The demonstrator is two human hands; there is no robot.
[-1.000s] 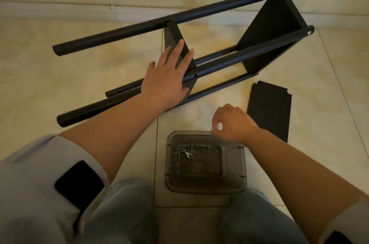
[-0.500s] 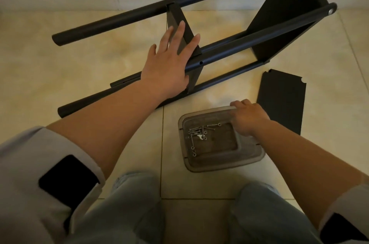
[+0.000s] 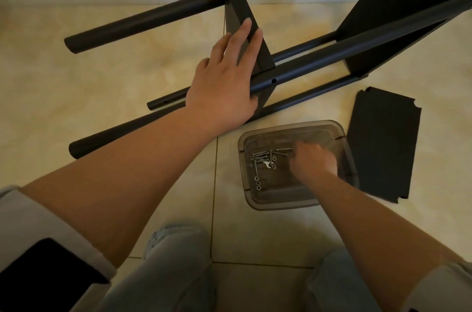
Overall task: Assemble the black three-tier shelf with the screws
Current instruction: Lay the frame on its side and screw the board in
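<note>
Shelf frame of black metal tubes and black panels point(image 3: 319, 61) lay on its side on the beige tiled floor point(image 3: 102, 81), with its long tubes running from lower left to upper right. Two black panels were fixed between the tubes: a middle panel point(image 3: 242, 22) and an end panel point(image 3: 408, 10) at the upper right. A small hole point(image 3: 273, 80) was visible in the near upper tube, just beside the middle panel.

The left hand point(image 3: 224, 81) rested flat on the frame, its grip spread, with the fingers lying on the middle panel and the palm over the tube. It pressed on the frame and did not pinch anything.

A translucent grey plastic tray point(image 3: 260, 199) stood on the floor near the frame, in front of the person's knees in light blue jeans point(image 3: 173, 273). Inside it lay a small heap of silver screws point(image 3: 263, 157) and some small washers or nuts (I cannot tell which) toward its left side. The right hand point(image 3: 314, 160) was inside the tray, just beside the screws, with the fingers curled downward. The hand was blurred, so I cannot tell if its grip was pinching a screw.

A loose flat black panel with notched corners point(image 3: 383, 143) lay on the floor just to the right of the tray, apart from the frame.
</note>
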